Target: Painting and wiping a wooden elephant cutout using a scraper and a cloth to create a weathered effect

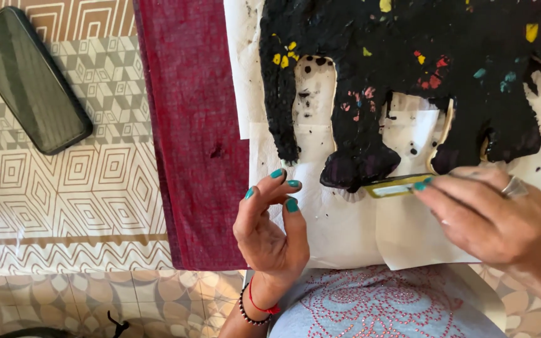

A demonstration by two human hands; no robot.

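Observation:
A black, rough-textured animal shape [402, 69] with small coloured flecks lies on white paper [345, 225]. My right hand [489, 216] pinches a small yellow-framed flat tool [396, 186] and holds its end against the lower edge of a black leg. A ring sits on one finger. My left hand [270, 228] hovers palm-up just left of that leg, fingers curled and apart, holding nothing. Its nails are teal and it wears red and black bracelets.
A dark red cloth [192, 138] lies under the paper, on a beige geometric-patterned table cover [64, 188]. A dark phone [29, 78] rests face up at the top left. Patterned floor tiles [158, 300] show below the table edge.

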